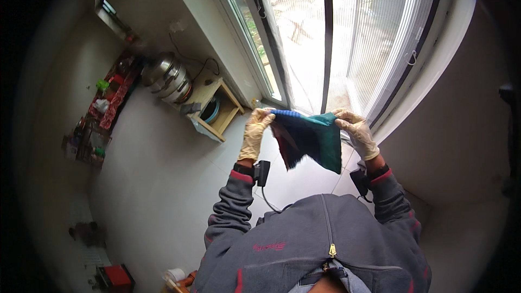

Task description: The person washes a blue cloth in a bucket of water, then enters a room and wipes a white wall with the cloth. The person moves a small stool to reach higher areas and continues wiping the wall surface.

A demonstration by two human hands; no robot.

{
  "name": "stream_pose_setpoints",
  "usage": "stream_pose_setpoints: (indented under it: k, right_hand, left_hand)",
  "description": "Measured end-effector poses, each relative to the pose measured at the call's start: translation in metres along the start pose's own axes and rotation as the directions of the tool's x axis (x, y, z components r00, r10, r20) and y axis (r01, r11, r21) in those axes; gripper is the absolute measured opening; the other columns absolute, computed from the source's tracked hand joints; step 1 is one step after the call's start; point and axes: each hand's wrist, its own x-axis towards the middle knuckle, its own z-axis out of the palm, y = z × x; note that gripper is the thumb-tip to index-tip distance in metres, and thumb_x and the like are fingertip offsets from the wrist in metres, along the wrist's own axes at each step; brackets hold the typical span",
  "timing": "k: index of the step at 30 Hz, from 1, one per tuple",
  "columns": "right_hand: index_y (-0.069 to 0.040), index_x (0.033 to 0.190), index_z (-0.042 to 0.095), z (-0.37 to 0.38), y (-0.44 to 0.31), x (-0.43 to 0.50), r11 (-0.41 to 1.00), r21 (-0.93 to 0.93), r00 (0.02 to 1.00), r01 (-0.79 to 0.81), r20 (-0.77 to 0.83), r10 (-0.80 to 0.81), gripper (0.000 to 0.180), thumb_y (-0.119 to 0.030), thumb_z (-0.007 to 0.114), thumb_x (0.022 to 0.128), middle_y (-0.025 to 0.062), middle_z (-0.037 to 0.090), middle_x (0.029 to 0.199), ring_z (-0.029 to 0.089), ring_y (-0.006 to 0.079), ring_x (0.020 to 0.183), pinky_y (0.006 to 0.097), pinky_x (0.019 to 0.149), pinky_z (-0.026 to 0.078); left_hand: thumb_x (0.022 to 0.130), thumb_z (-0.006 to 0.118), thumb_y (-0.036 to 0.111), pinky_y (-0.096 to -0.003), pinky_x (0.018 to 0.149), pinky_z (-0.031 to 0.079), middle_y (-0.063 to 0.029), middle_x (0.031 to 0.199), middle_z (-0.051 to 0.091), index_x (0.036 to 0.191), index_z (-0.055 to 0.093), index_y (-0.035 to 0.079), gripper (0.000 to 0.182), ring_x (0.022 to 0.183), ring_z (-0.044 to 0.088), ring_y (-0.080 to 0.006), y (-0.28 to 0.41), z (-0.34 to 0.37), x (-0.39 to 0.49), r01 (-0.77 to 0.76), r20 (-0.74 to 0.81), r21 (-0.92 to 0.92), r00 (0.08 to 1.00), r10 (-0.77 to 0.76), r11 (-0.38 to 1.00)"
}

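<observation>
A cloth (311, 138), dark with blue, teal and reddish parts, hangs between my two gloved hands in front of my chest. Its upper left corner is pinched by my left hand (257, 130), in a pale glove. My right hand (358, 130), gloved alike, grips the upper right corner. The upper edge is stretched between them, and the lower edge hangs unevenly over the tiled floor. Each wrist wears a strap with a black device; a cable runs from the left one.
Ahead is a sliding door (327, 40) with pleated screens. A low wooden stand (226, 110) at the left bears a stacked metal pot (167, 77), with a blue-rimmed bucket (211, 110) inside. Farther left, a red-covered table (110, 116) holds assorted items. A red box (116, 276) is at the lower left.
</observation>
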Motion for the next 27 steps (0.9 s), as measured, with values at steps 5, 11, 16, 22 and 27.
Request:
stream_pose_setpoints:
  k: [5, 11, 16, 22, 27]
  right_hand:
    - [-0.003, 0.098, 0.066, 0.018, -0.04, 0.072, 0.954, -0.217, 0.978, 0.206, 0.03, -0.205, 0.026, -0.026, 0.063, 0.086, 0.007, 0.064, 0.092, 0.06, 0.0145, 0.087, 0.0253, 0.077, 0.05]
    - [0.001, 0.102, 0.061, -0.035, 0.047, 0.148, 0.991, 0.069, 0.925, -0.111, -0.359, 0.128, 0.023, -0.013, 0.064, 0.084, 0.0086, 0.065, 0.093, 0.063, 0.019, 0.082, 0.0309, 0.077, 0.05]
    - [0.004, 0.1, 0.062, -0.109, 0.109, 0.117, 0.713, -0.443, 0.825, -0.543, -0.441, 0.354, 0.029, -0.018, 0.066, 0.082, 0.0099, 0.066, 0.088, 0.066, 0.0205, 0.072, 0.031, 0.06, 0.053]
    - [0.002, 0.097, 0.064, -0.132, 0.103, 0.176, 0.146, -0.941, 0.95, -0.306, -0.292, 0.112, 0.04, -0.034, 0.053, 0.086, 0.0172, 0.067, 0.092, 0.065, 0.0294, 0.079, 0.0374, 0.072, 0.05]
    - [0.0, 0.11, 0.058, -0.188, 0.131, 0.313, -0.203, -0.925, 0.936, 0.322, 0.343, -0.078, 0.035, -0.027, 0.046, 0.093, 0.0171, 0.059, 0.11, 0.059, 0.0281, 0.098, 0.0346, 0.087, 0.046]
  left_hand:
    - [0.094, 0.05, 0.035, -0.0348, 0.096, 0.044, -0.0108, 0.124, 0.053, 0.117, 0.048, 0.01, 0.034, 0.113, 0.051, -0.0182, 0.016, -0.03, 0.077, 0.116, 0.319, -0.596, 0.942, 0.102, 0.794]
    - [0.079, 0.073, 0.026, -0.029, 0.093, 0.038, -0.0038, 0.11, 0.061, 0.126, 0.052, 0.004, 0.056, 0.101, 0.052, -0.013, -0.083, 0.013, 0.05, 0.464, 0.551, 0.323, 0.617, -0.562, 0.825]
    - [0.082, 0.07, 0.027, -0.0268, 0.092, 0.038, -0.0014, 0.109, 0.059, 0.121, 0.054, 0.003, 0.048, 0.099, 0.051, -0.0109, -0.098, 0.011, 0.022, 0.488, 0.633, -0.157, 0.717, -0.292, 0.859]
    - [0.086, 0.065, 0.024, -0.0266, 0.081, 0.041, 0.0, 0.105, 0.05, 0.114, 0.051, 0.008, 0.036, 0.094, 0.045, -0.01, -0.138, 0.018, 0.059, 0.666, 0.443, 0.11, 0.632, -0.636, 0.738]
    - [0.083, 0.066, 0.023, -0.0287, 0.069, 0.042, 0.003, 0.079, 0.052, 0.082, 0.053, 0.013, 0.017, 0.076, 0.046, -0.0101, -0.196, 0.038, 0.138, 0.628, 0.231, 0.312, 0.678, -0.698, 0.713]
